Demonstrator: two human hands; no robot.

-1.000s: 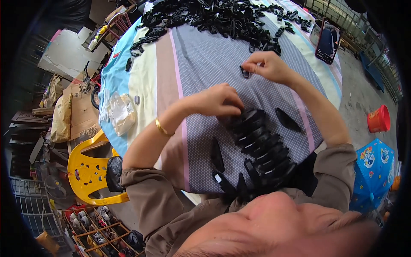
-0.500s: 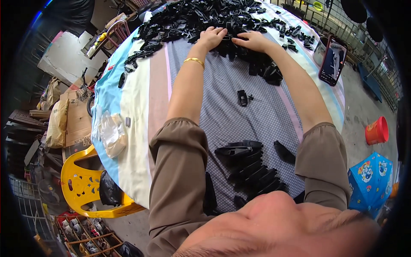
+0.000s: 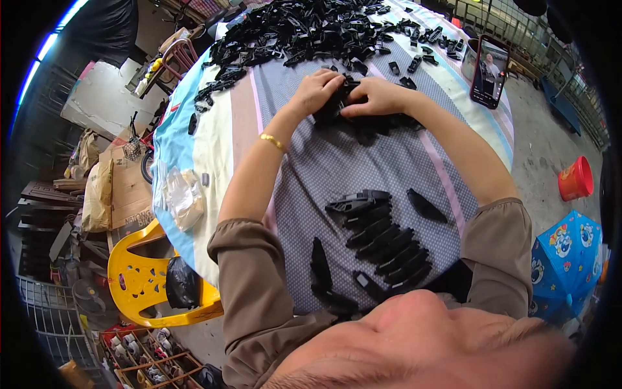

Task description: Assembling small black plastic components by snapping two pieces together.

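Both hands are over the table in the upper middle, around a clump of small black plastic parts (image 3: 366, 128). My left hand (image 3: 317, 91) curls its fingers over the clump's left side. My right hand (image 3: 376, 97) is bent round the other side, thumb and fingers closing on parts between the two hands. The fingertips are partly hidden among the dark pieces. Beyond them spreads a large heap of the same black parts (image 3: 304, 29). Closer to me lies an overlapping row of longer black pieces (image 3: 385, 240), with a single curved black piece (image 3: 426, 206) to its right.
A patterned cloth (image 3: 311, 175) covers the table. On the right edge a phone (image 3: 490, 71) leans upright; a clear plastic bag (image 3: 183, 198) lies at left. Around the table stand a yellow plastic chair (image 3: 139, 275), a red bucket (image 3: 575, 179) and a blue umbrella (image 3: 567, 259).
My hands have drawn back toward me from the heap, bringing a clump of black parts along. The loose parts lying mid-cloth no longer show apart from the clump. The view has shifted slightly.
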